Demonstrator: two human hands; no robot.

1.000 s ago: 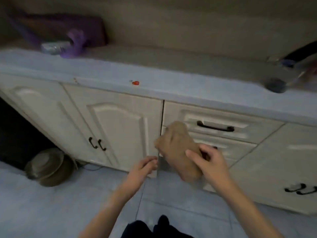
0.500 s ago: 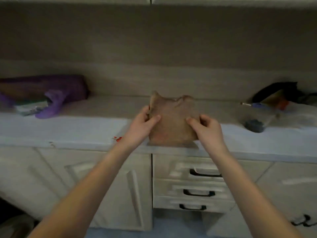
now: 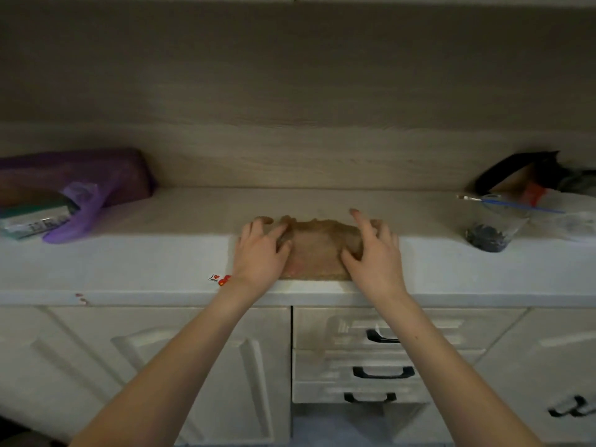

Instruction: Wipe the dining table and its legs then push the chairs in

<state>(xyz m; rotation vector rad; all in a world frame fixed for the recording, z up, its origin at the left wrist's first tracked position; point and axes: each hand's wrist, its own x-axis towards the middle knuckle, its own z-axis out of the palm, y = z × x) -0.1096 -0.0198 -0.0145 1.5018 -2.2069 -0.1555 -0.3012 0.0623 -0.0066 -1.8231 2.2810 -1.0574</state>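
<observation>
Countertop: pale, spans the middle of the frame.
Centre: brown cloth, flat, reaching the front edge.
Left: purple bag, with a packet at its mouth.
Right: clear cup, paintbrush at its rim.
Front, left of centre: sticker.

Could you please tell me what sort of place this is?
Most likely a home kitchen: a long pale countertop, cabinet doors and drawers with black handles beneath it, and a brown cloth lying on top.
</observation>
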